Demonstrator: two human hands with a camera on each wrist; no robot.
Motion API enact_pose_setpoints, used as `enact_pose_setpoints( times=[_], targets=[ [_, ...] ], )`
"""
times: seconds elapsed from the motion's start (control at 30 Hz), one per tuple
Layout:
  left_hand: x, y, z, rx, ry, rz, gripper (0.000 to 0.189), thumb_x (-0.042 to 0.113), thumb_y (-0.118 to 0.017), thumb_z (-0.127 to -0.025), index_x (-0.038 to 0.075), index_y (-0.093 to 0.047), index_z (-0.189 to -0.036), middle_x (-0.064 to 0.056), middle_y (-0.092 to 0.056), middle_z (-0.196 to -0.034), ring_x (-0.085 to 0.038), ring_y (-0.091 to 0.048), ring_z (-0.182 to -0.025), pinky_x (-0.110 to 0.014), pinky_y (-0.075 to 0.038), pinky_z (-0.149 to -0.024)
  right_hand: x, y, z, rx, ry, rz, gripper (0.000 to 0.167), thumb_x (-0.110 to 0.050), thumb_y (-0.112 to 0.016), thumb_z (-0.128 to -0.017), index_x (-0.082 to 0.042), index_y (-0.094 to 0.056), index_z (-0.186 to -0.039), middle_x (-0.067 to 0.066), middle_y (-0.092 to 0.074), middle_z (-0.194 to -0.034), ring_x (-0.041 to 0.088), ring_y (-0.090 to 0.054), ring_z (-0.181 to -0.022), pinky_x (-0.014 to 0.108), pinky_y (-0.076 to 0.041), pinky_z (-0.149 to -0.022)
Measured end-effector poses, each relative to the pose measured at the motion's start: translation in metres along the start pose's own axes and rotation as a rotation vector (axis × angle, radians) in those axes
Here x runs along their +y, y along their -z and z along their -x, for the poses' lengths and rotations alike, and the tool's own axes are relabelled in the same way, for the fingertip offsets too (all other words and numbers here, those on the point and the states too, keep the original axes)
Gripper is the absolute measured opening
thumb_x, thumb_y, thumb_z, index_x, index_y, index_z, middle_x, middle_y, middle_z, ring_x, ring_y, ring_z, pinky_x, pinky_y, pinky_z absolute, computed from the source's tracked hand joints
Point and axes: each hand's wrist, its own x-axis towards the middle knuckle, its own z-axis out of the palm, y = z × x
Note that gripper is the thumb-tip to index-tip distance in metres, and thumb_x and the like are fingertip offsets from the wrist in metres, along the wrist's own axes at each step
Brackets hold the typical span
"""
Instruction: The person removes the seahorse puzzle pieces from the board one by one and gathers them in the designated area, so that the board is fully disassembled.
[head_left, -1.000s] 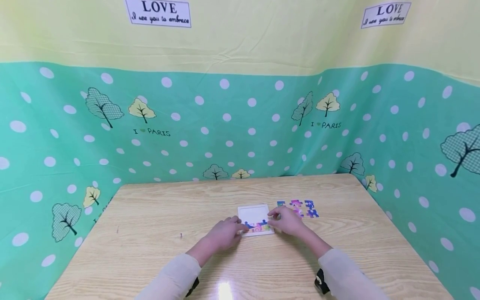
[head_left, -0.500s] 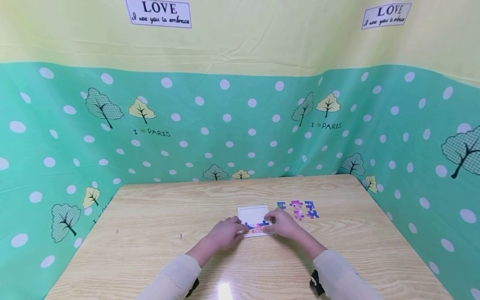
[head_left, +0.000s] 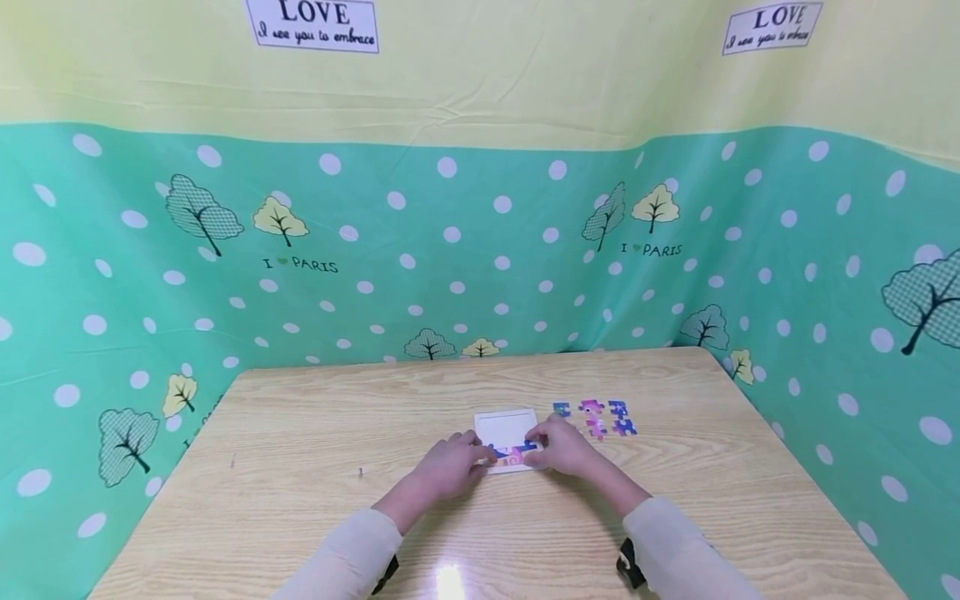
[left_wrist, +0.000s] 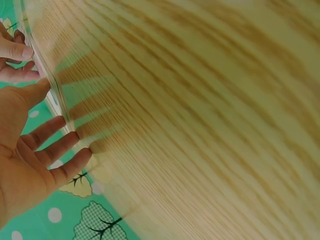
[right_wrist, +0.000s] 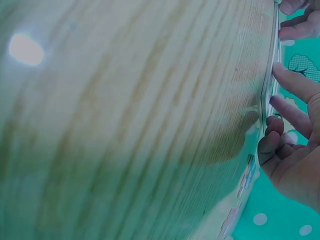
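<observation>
A white puzzle frame (head_left: 495, 414) lies on the table, with a row of joined blue and pink jigsaw pieces (head_left: 512, 456) along its near side. My left hand (head_left: 447, 467) is at the frame's left side, thumb over the left end of the row. In the left wrist view its other fingers are spread and nearly straight. My right hand (head_left: 564, 446) reaches over the right side, its straight thumb and index finger touching the right end of the row. That hand's remaining fingers are bent, as the right wrist view shows. It hides the row's right end.
Loose jigsaw pieces (head_left: 592, 407) lie right of the frame, several of them beside and beyond the right hand. A tiny dark scrap (head_left: 361, 472) is on the wooden table (head_left: 322, 417) to the left. A green dotted cloth (head_left: 420, 275) hangs behind the table.
My right hand has moved left from the frame's right edge onto the end of the row, covering the right piece and uncovering loose pieces behind it. The left hand has stayed in place.
</observation>
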Motion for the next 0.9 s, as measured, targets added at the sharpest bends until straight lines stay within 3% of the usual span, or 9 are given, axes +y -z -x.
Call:
enact_pose_setpoints(
  times=[0.47,0.73,0.9],
  targets=[
    [-0.0018,-0.0050,-0.0023,0.019,0.003,-0.037,0.018,0.029,-0.060,-0.091,0.030,-0.066,-0.108,0.000,-0.060,-0.103,-0.016,-0.057,-0.088,-0.034,-0.052,-0.067,-0.0002,-0.0012,-0.0003,-0.002,-0.019,-0.008,0.032,-0.019,-0.079,-0.073,-0.006,-0.070,-0.101,0.006,-0.050,-0.085,0.015,-0.045,-0.075,0.025,-0.040,-0.062],
    [-0.0008,-0.0045,-0.0017,0.024,-0.012,-0.067,0.032,0.028,-0.059,-0.091,0.034,-0.061,-0.123,-0.002,-0.059,-0.103,-0.016,-0.056,-0.086,-0.033,-0.052,-0.067,-0.0005,0.0001,0.0016,0.002,0.005,-0.005,0.031,-0.017,-0.077,-0.073,-0.004,-0.070,-0.101,0.006,-0.050,-0.085,0.015,-0.045,-0.076,0.025,-0.040,-0.063],
    [0.0002,-0.0020,-0.0008,0.013,-0.021,-0.073,0.031,0.028,-0.057,-0.093,0.038,-0.061,-0.122,-0.004,-0.059,-0.104,-0.017,-0.055,-0.086,-0.034,-0.051,-0.068,-0.0015,0.0016,0.0036,0.002,0.038,0.001,0.031,-0.016,-0.076,-0.074,-0.001,-0.069,-0.101,0.006,-0.050,-0.085,0.014,-0.045,-0.075,0.024,-0.040,-0.062]
  ],
)
